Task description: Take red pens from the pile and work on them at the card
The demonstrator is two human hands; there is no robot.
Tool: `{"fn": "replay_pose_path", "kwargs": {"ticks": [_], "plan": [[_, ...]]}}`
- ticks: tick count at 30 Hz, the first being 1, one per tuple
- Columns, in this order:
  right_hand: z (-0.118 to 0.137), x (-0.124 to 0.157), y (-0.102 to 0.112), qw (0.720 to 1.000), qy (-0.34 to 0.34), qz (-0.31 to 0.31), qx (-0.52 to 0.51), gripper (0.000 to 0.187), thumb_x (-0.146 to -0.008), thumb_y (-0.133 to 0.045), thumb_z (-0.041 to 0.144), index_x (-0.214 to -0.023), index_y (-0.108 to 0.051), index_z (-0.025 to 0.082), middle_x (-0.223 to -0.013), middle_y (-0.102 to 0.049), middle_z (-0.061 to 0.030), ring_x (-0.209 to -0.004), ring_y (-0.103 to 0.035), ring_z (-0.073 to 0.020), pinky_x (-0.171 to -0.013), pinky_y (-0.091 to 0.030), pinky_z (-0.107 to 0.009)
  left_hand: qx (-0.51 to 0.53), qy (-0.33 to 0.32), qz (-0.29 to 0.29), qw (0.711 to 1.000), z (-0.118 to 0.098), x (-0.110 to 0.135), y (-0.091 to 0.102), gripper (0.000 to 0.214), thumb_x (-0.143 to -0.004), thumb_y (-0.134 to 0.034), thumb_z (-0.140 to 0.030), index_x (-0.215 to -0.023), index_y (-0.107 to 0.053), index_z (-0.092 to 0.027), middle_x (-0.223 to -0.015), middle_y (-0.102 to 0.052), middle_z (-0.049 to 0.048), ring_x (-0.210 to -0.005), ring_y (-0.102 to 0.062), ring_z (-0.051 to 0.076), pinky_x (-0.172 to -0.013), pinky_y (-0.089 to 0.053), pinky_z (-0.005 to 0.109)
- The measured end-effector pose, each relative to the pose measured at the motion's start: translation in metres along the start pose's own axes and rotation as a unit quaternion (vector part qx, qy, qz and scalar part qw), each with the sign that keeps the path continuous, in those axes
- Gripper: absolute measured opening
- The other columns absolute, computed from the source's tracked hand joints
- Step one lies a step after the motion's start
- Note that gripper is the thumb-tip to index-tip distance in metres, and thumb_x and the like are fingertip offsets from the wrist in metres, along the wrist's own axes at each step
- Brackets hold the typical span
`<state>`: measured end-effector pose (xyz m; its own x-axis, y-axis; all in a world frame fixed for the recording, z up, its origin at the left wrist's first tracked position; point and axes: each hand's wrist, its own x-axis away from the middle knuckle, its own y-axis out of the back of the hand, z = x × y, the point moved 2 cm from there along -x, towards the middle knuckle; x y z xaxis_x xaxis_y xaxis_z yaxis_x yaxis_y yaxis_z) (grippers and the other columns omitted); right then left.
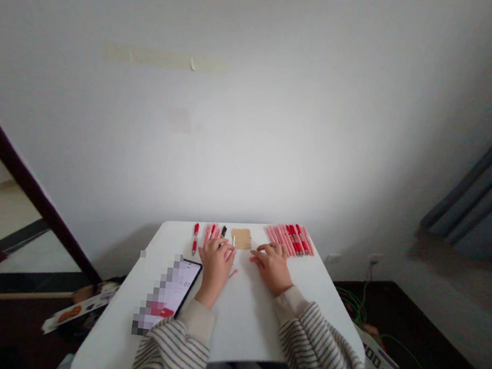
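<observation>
My left hand (216, 267) is over the middle of the white table, its fingers bent and the thumb near the index fingertip. A thin white stick (234, 241) shows just beyond those fingertips; whether they grip it is hard to tell. To the right, my right hand (275, 268) has thumb and index finger close together, with a small pinkish bit (253, 259) at their tips. Between the hands and farther back lies a tan square (241, 238). A small pink piece (233, 274) rests beside my left wrist.
A row of pink and red pens (290, 240) lies at the back right. Behind my left hand are more pink pens (212, 231) and a black pen (223, 231); a red pen (195, 239) lies left of them. A phone (178, 289) occupies the left side. The wall borders the table (247, 327).
</observation>
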<state>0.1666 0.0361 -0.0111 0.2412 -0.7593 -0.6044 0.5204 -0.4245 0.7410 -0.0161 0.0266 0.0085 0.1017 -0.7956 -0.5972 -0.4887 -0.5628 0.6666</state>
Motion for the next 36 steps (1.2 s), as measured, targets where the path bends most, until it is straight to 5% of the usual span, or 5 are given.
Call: {"fn": "replay_pose_path", "kwargs": {"ticks": [5,11,21,27,36], "plan": [[0.002,-0.002,0.000,0.995,0.030,-0.017,-0.090,0.027,-0.088,-0.064,0.027,-0.114,-0.069,0.032,-0.105,-0.070,-0.0040,-0.104,-0.049,-0.0250,-0.094,-0.037,-0.044,-0.017,-0.048,0.048,0.998,-0.007,0.004,-0.002,0.005,-0.077,-0.068,-0.029,-0.076,-0.073,-0.028,-0.118,-0.063,0.0032,-0.125,-0.042,0.029,-0.109,-0.025,0.057],[0.004,-0.003,-0.002,0.991,0.038,-0.027,-0.125,0.016,-0.086,-0.068,0.029,-0.100,-0.073,0.031,-0.093,-0.072,-0.0023,-0.098,-0.052,-0.0227,-0.091,-0.037,-0.041,-0.026,-0.102,0.089,0.990,-0.014,0.010,-0.004,0.004,-0.076,-0.070,-0.028,-0.078,-0.073,-0.029,-0.123,-0.061,0.0015,-0.129,-0.037,0.030,-0.112,-0.022,0.059],[0.000,-0.003,0.003,0.989,-0.010,-0.053,-0.137,0.006,-0.086,-0.066,0.027,-0.085,-0.072,0.026,-0.082,-0.070,-0.0025,-0.094,-0.054,-0.0224,-0.088,-0.037,-0.038,-0.019,-0.056,0.104,0.993,-0.005,0.007,0.003,0.011,-0.078,-0.068,-0.024,-0.081,-0.074,-0.032,-0.125,-0.061,0.0008,-0.130,-0.038,0.030,-0.112,-0.018,0.064],[-0.009,-0.003,0.002,0.985,-0.036,-0.080,-0.151,0.008,-0.087,-0.064,0.027,-0.085,-0.071,0.025,-0.085,-0.070,-0.0031,-0.093,-0.055,-0.0228,-0.089,-0.038,-0.039,-0.025,-0.082,0.186,0.979,0.008,0.008,0.008,0.029,-0.073,-0.072,-0.018,-0.082,-0.074,-0.045,-0.128,-0.060,-0.0050,-0.131,-0.038,0.029,-0.111,-0.009,0.069],[-0.011,-0.002,0.005,0.982,-0.061,-0.076,-0.159,0.011,-0.088,-0.061,0.029,-0.086,-0.071,0.024,-0.086,-0.071,-0.0041,-0.093,-0.055,-0.0240,-0.089,-0.038,-0.041,-0.025,-0.106,0.201,0.974,0.006,0.007,0.009,0.016,-0.073,-0.074,-0.029,-0.077,-0.074,-0.044,-0.126,-0.062,-0.0045,-0.130,-0.039,0.030,-0.109,-0.003,0.073]]}}
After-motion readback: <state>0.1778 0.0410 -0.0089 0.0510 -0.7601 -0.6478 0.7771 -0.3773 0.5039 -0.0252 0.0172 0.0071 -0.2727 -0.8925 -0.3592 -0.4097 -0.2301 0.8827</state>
